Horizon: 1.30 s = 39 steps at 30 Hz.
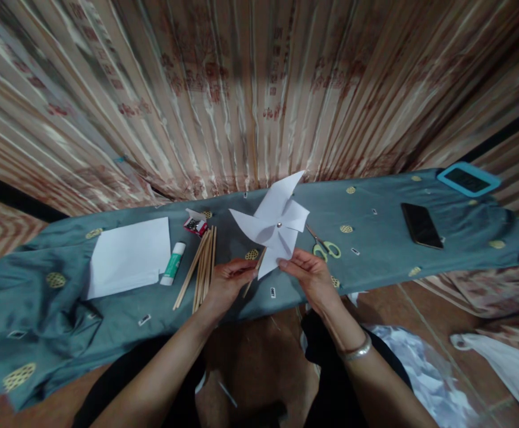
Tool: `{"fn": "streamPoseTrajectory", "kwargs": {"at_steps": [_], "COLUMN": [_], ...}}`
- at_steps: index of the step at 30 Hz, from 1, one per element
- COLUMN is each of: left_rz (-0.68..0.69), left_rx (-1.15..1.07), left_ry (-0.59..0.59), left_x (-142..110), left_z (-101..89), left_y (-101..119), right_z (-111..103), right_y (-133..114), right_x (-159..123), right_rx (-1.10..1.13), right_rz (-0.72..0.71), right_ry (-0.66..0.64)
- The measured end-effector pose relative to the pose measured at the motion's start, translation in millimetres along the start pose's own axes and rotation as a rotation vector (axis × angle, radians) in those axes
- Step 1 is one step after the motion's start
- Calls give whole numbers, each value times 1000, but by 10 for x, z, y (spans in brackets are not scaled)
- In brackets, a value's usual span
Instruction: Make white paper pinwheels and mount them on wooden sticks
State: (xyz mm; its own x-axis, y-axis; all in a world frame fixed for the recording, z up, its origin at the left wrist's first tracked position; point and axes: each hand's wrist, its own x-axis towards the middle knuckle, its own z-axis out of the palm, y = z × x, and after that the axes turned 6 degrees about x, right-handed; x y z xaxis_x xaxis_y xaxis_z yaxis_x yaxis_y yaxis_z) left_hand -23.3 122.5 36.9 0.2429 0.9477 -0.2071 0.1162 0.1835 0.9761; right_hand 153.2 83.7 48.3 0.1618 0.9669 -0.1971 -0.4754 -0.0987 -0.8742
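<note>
At the frame's centre, the paper pinwheel [263, 229] is held by its stick [247, 289] in the left hand [229, 283] and by its lowest blade [274, 257] in the right hand [311, 277], and the blade could be creased by overtight pinching.

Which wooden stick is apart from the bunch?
The stick in the left hand, by the pinwheel; the other sticks lie together beside the glue stick.

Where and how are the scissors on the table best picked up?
Probably by the green handles, coming from the person's near right side. The scissors lie with both loops angled toward the person and clear of the pinwheel, while the blades point away toward it. The right hand is nearest, but is holding the pinwheel.
</note>
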Motion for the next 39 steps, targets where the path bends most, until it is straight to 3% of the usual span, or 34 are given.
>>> {"fn": "streamPoseTrajectory", "kwargs": {"at_steps": [8, 17, 25, 30, 33, 36, 39], "left_rz": [18, 31, -22, -61, -83, -109, -127], "left_rx": [-76, -11, -65, -42, -65, -92, -87], "left_ry": [-25, -24, -47, 29, 70, 64, 32], "left_x": [2, -25, -24, 21, 34, 14, -23], "left_z": [60, 73, 80, 29, 10, 22, 47], "left_y": [-78, -42, -79, -102, -103, -100, -97], "right_z": [54, 83, 101, -72, -246, -401, -486], "right_y": [47, 43, 50, -75, -178, -228, -213], "right_x": [-20, -28, -39, -13, 35, 107, 169], "right_rx": [-2, 8, -39, -258, -350, -301, -253], "right_rz": [15, 25, 44, -111, -248, -375, -432], "right_ry": [-19, -14, -37, 18, 140, 310, 339]}}
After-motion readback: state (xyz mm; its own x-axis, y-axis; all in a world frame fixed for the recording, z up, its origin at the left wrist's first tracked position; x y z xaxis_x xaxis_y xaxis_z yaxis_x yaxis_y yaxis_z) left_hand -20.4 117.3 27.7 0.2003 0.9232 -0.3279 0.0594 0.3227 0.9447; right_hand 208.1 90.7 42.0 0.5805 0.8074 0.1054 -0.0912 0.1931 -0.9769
